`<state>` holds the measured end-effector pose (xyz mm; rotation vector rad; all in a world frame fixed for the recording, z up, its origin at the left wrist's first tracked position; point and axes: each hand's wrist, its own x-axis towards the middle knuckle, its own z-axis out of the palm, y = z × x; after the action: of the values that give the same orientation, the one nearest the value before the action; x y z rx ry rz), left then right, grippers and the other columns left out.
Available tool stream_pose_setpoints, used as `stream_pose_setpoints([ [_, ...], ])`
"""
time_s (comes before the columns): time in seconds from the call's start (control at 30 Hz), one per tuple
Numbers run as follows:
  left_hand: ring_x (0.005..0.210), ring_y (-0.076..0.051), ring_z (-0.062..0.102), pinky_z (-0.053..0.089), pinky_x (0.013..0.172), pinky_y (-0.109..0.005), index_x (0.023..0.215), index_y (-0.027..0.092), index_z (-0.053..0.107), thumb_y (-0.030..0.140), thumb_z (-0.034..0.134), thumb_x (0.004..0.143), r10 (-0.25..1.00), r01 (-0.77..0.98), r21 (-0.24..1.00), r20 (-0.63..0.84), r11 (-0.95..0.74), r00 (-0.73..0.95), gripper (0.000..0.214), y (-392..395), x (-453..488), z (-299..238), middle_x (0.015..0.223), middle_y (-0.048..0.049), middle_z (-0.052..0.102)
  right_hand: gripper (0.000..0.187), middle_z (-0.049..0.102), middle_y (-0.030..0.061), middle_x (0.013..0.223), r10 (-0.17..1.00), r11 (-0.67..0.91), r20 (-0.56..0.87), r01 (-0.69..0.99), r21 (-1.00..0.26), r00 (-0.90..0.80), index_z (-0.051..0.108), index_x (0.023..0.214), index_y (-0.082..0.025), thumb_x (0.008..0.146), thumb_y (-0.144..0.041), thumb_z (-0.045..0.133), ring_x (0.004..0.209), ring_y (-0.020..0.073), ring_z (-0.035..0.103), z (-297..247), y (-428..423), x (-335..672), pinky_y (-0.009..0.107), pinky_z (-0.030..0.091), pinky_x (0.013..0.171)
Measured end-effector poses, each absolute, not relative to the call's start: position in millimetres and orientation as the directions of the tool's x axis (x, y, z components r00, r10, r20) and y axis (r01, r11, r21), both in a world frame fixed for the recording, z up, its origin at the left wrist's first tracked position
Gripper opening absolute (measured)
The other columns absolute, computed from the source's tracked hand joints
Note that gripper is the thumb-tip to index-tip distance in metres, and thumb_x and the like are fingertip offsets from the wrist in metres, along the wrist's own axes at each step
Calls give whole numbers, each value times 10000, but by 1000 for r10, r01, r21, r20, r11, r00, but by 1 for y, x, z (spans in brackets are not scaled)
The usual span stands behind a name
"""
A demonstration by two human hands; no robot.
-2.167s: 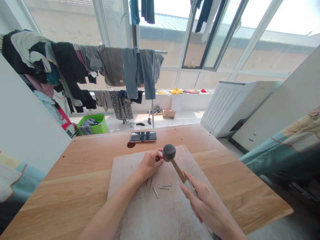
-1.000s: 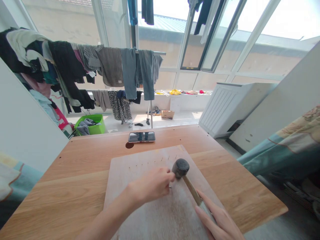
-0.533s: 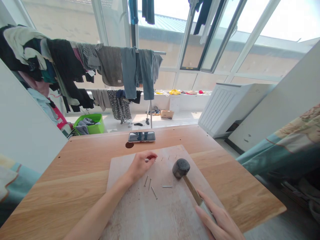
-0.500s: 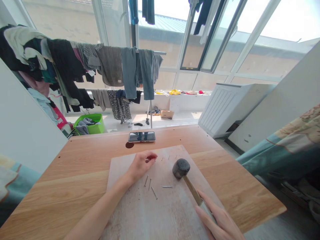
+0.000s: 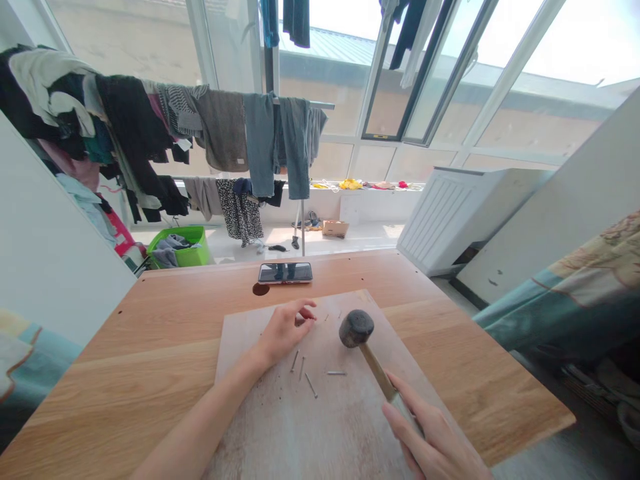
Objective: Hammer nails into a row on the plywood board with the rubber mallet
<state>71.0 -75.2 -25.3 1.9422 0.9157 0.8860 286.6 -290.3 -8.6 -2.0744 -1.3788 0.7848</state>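
Observation:
My left hand rests on the board's far half, thumb and a finger pinched together at what seems to be a nail, mostly hidden by the fingertips; the index finger is raised. In my right hand is a rubber mallet, gripped by its handle, its black head held over the board to the right of my left hand. Thin nails stand up in the board between my left hand and the mallet head. Several loose nails lie on the board nearer to me.
The board lies on a wooden table. Beyond it are a phone and a round dark hole in the tabletop. A green basket and a rack of hanging clothes stand past the table. A curtain hangs at the right.
The mallet head has moved slightly left and up, now covering one of the standing nails. My left index finger has lifted away from the thumb; the hand stays in place.

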Motion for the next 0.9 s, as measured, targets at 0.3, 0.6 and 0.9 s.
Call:
stream_pose_setpoints([
  [0.3, 695, -136, 638, 491, 684, -251, 1086, 184, 654, 133, 626, 818, 843, 311, 855, 232, -414, 485, 274, -75, 72, -24, 865, -3, 783, 714, 380, -126, 426, 957, -290, -266, 443, -848, 117, 454, 1486, -110, 949, -579, 416, 333, 111, 378, 29, -241, 249, 189, 353, 353],
  [0.6, 692, -132, 647, 466, 661, -229, 983, 184, 666, 59, 601, 773, 823, 268, 852, 277, -449, 495, 254, -74, 73, -24, 810, 13, 768, 597, 401, -112, 458, 966, -251, -249, 464, -849, 69, 471, 1481, -185, 988, -517, 422, 330, 105, 420, 18, -239, 248, 170, 317, 324],
  [0.9, 660, -123, 596, 458, 641, -230, 1033, 182, 612, 106, 592, 765, 825, 281, 868, 220, -409, 521, 279, -72, 72, -22, 814, 14, 710, 716, 493, -79, 487, 950, -310, -289, 468, -827, 119, 463, 1524, -189, 946, -610, 466, 333, 125, 468, 16, -245, 247, 215, 384, 344],
])
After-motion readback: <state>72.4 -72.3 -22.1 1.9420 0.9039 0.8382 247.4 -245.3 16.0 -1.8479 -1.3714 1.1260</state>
